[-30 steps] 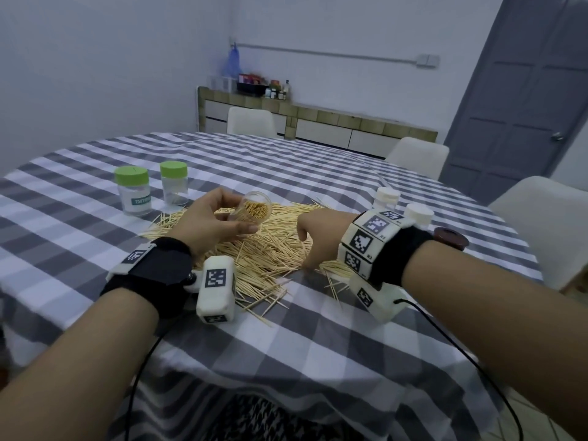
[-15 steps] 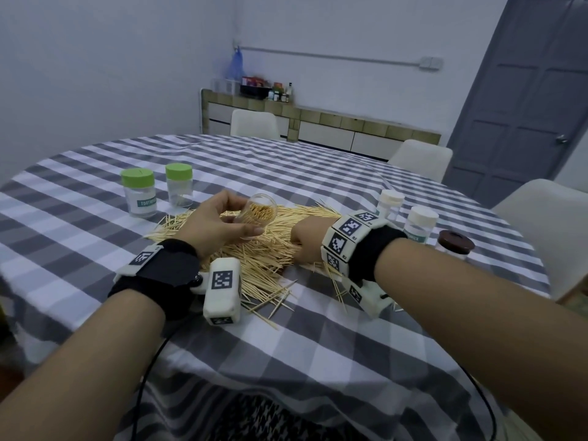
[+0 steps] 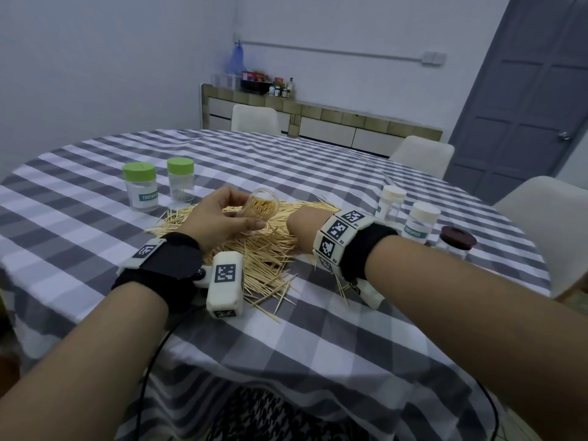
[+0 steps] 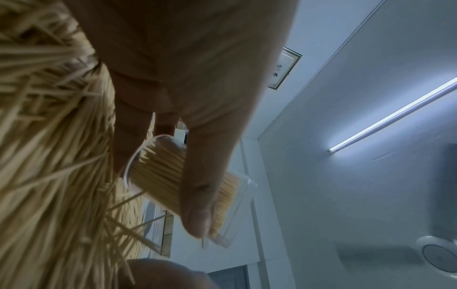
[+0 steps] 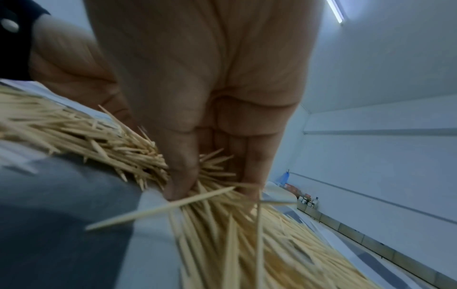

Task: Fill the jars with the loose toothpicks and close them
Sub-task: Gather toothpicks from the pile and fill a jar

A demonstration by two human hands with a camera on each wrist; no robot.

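Left of centre in the head view, the green-lidded jar (image 3: 140,186) carries a teal label reading "TOOTHPICK", its last letters curling out of sight round the side. Over at the right, a white-lidded jar (image 3: 420,222) has the same teal label, readable as "TOOTHPICK" running up its side. The right wristband (image 3: 341,234) shows small codes beside its black-and-white square markers: "R2", "R3", and one more too small to make out. The framed picture (image 4: 284,68) in the left wrist view bears dark characters, unreadable.
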